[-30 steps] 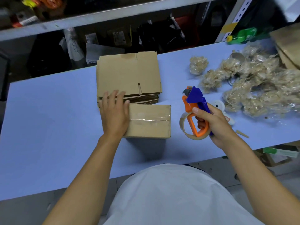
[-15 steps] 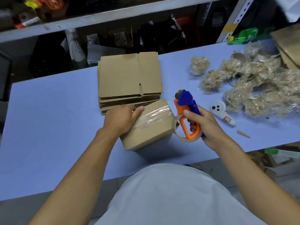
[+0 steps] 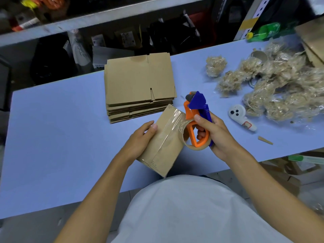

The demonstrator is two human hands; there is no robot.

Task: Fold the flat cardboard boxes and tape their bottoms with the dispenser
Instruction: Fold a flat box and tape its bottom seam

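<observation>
- Box (image 3: pixel 162 142) position is the change: a second ago it sat square on the blue table (image 3: pixel 52 146) in front of the stack of flat boxes (image 3: pixel 139 88), the left hand flat on top; now it is lifted and tilted, its taped face turned up and one corner toward the person.
- Tape runs in a clear strip down the seam (a glossy band, wrinkled near the far end), so this bottom looks close to sealed; my guess is the strip is about to be cut or pressed over the edge.
- Left hand (image 3: pixel 140 141) grasps the box's left side, thumb on the taped face, fingers curled under.
- Right hand (image 3: pixel 216 135) is clenched around the orange handle of the tape dispenser (image 3: pixel 196 120), whose roll touches the box's right edge.
</observation>
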